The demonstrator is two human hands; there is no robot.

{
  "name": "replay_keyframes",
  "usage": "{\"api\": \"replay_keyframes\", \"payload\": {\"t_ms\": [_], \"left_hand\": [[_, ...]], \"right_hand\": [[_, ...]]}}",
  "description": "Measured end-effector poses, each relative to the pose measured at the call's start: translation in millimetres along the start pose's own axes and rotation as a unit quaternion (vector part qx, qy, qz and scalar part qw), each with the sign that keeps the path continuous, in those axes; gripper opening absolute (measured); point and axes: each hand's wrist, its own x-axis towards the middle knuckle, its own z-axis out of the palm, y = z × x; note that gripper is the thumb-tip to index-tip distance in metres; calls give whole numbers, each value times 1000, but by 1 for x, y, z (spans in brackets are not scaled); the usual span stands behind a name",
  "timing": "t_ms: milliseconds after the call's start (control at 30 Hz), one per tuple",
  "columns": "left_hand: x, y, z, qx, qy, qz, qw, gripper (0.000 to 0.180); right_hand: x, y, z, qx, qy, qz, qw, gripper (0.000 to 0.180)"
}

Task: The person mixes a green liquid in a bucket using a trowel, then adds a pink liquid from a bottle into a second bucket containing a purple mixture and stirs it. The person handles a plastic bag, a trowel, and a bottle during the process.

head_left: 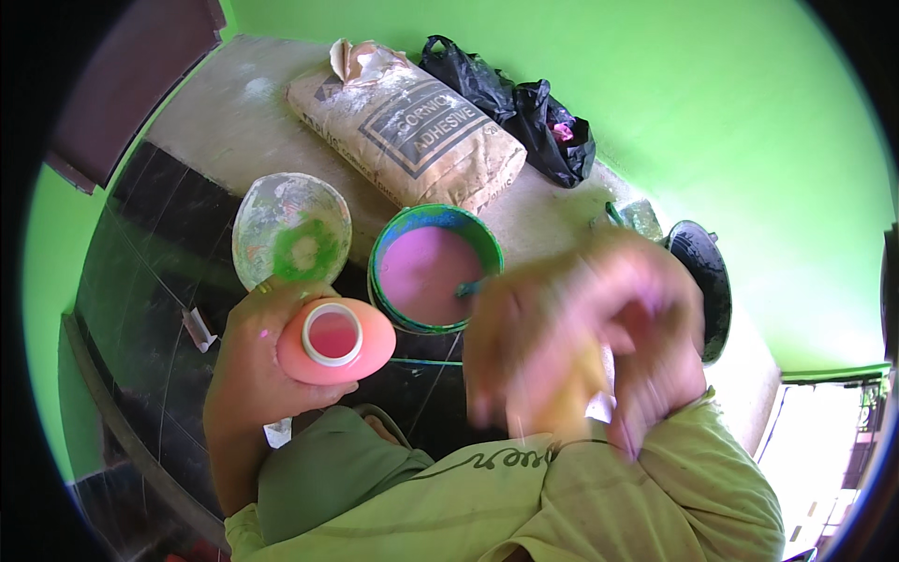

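My left hand [245, 351] is wrapped round a pink oval bottle [375, 347], its white-rimmed neck uncapped and facing up. To the right, my right hand [576, 290] is smeared by motion in front of my shirt. Its fingers are too blurred to show whether they hold anything. Just beyond both hands stands a round bucket [497, 248], green inside with blue smears. Thick pinkish-purple liquid [426, 267] fills much of it, and a dark green-blue bit shows at its right side.
A whitish basin [251, 220] with green residue sits left of the bucket. Behind lie a torn-topped paper sack [403, 126] and black plastic bags [552, 140] by the green wall [655, 84]. A dark basin [714, 290] leans at right. A paper scrap [198, 330] lies on black tiles.
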Motion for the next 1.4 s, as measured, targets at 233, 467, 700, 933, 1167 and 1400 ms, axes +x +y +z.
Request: {"api": "replay_keyframes", "payload": {"t_ms": [233, 467, 700, 933, 1167, 1400], "left_hand": [[1, -5, 6, 75, -22, -13, 997, 66], [1, -18, 19, 29, -34, -32, 998, 59], [0, -12, 16, 64, -39, -21, 997, 53], [-2, -3, 13, 64, -43, -64, 995, 61], [-14, -12, 11, 35, 38, -57, 997, 72], [-14, -17, 7, 47, 70, 2, 996, 63]], "right_hand": [[-6, 102, -52, -720, 308, 193, 592, 49], [55, 37, 24, -546, 208, 25, 811, 57], [76, 38, 33, -658, 119, 101, 737, 44], [95, 31, 32, -692, 38, 178, 699, 30], [126, 32, 42, -739, 112, 261, 610, 31], [127, 20, 50, -752, 63, 256, 604, 34]]}}
